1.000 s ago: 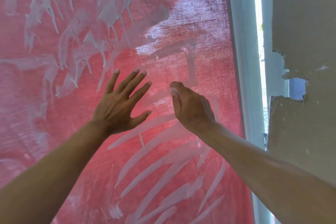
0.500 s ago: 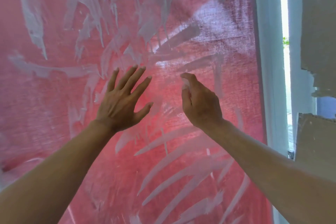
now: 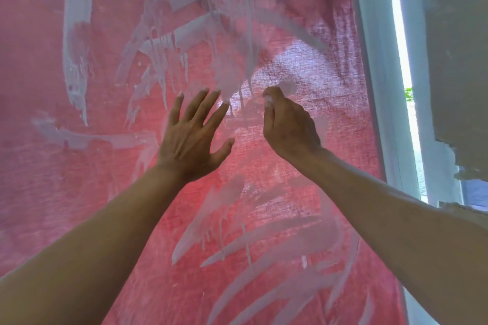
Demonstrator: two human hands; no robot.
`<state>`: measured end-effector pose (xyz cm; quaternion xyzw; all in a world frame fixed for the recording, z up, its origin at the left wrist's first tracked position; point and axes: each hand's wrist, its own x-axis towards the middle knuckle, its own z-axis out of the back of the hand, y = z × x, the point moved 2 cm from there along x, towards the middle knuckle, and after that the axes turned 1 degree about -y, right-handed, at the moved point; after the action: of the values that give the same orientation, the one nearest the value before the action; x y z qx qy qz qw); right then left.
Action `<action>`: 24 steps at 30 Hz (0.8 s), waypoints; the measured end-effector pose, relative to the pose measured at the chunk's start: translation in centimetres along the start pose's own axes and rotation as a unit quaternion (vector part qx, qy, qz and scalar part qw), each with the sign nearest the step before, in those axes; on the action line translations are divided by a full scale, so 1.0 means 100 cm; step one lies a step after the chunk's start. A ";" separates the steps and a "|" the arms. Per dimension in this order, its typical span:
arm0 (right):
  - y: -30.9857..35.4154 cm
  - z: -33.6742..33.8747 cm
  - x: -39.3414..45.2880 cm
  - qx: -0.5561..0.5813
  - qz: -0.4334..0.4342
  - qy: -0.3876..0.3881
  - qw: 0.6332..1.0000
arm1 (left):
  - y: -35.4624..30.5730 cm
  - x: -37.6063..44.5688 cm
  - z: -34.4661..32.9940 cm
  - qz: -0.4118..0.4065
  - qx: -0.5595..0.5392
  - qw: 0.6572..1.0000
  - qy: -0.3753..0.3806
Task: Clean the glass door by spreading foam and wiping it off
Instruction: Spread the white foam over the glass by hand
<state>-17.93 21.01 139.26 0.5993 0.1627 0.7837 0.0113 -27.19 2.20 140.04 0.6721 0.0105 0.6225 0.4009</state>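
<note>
The glass door (image 3: 330,42) fills the view, with a red curtain behind it. White foam (image 3: 184,34) lies on it in streaks and drips above the hands, and more streaks slant across the lower pane. My left hand (image 3: 190,137) presses flat on the glass with its fingers spread, the fingertips at the lower edge of the dripping foam. To its right, my right hand (image 3: 289,126) is against the glass with bent fingers, mostly hidden behind the back of the hand. A white dab of foam shows at its thumb side.
The door's white frame (image 3: 369,60) runs down the right side, with a bright gap of daylight beside it. Further right stands a grey wall (image 3: 454,47) with peeling, broken plaster.
Both hands have moved up the glass into the dripping foam. The view has tilted upward and a little to the left.
</note>
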 end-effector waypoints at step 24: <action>0.009 -0.045 -0.183 0.011 -0.058 0.103 0.993 | -0.036 -0.136 0.009 -0.084 -0.069 0.992 0.066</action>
<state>-16.90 15.19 121.29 0.5047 0.2062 0.8376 0.0333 -27.72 -2.86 126.84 0.5971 0.0499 0.6288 0.4956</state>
